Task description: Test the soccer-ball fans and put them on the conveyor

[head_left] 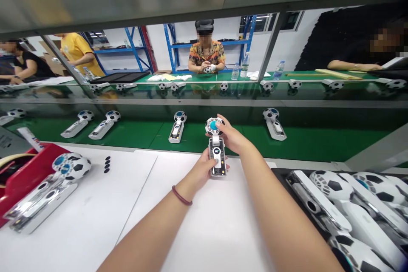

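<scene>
Between my two hands is a white handheld fan (217,151) with a soccer-ball head and a clear-fronted handle. A small round display is lit on the handle, and the middle of the head is blue. My left hand (201,169) is closed around the lower handle, its thumb on the front face below the display. Higher up, my right hand (232,135) grips the ball head from the right, thumb across its front near the blue centre. The fan is held upright above the white work surface (178,221). Fingers behind it are partly hidden.
Similar fans (177,127) lie along the green conveyor belt (153,136). A black tray (277,174) on the right holds several more. At left, two fans (60,191) lie beside a red bin (41,163) and small black discs (107,164). Co-workers (207,55) sit across the line.
</scene>
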`<state>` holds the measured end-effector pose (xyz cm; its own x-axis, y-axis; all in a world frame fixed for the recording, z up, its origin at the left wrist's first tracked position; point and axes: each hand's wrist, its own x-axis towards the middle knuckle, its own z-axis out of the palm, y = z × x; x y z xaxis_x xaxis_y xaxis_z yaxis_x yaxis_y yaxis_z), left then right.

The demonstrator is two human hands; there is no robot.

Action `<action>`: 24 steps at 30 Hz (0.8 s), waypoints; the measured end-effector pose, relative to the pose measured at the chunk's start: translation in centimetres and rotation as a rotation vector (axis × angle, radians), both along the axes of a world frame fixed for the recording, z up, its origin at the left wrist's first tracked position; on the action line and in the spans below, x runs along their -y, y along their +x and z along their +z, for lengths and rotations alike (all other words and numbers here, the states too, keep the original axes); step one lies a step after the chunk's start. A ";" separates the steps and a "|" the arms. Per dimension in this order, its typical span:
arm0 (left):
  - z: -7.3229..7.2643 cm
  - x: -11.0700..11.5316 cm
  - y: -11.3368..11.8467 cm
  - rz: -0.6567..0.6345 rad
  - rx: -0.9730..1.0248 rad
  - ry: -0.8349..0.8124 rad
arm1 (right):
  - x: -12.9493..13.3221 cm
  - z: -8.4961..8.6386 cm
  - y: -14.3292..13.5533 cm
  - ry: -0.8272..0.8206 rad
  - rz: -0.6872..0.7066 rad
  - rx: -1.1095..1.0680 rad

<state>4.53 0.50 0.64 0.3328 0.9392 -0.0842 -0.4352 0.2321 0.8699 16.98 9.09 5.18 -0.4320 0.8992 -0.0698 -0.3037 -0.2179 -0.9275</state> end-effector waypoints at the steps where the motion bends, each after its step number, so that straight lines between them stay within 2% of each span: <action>1: 0.1 0.0 0.0 0.016 -0.004 -0.002 | 0.0 -0.4 0.0 -0.033 0.049 -0.018; 6: 0.5 0.0 -0.1 0.073 -0.031 0.021 | 0.1 -1.5 -0.1 -0.051 0.240 0.069; 12: 0.5 -0.1 -0.2 0.061 -0.087 0.062 | 0.5 -1.0 -0.1 -0.036 0.393 0.079; 17: 0.3 -0.3 -0.4 0.034 -0.106 0.102 | 0.4 -1.2 0.0 -0.010 0.373 0.060; 24: -0.8 -1.0 -0.9 0.064 -0.120 0.128 | 0.8 -1.2 -1.1 -0.020 0.305 -0.005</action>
<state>3.65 1.48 -0.20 0.2664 0.9639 0.0018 -0.3373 0.0914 0.9370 15.91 8.24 3.95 -0.6824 0.7261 -0.0837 -0.2258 -0.3183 -0.9207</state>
